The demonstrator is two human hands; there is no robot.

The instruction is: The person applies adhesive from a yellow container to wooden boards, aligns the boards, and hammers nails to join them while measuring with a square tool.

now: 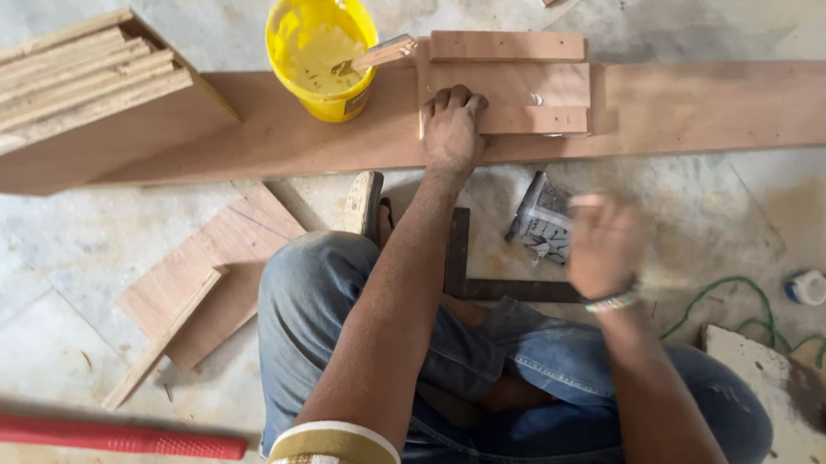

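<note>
Flat plywood piece under left hand

A yellow bucket of glue stands on a long plywood board, a brush resting in it. A stack of plywood sheets sits at left. Offcuts lie on the stone floor. A red handle lies at bottom left. A green cord curls beside a small white bottle. A metal square lies by the jeans.
</note>
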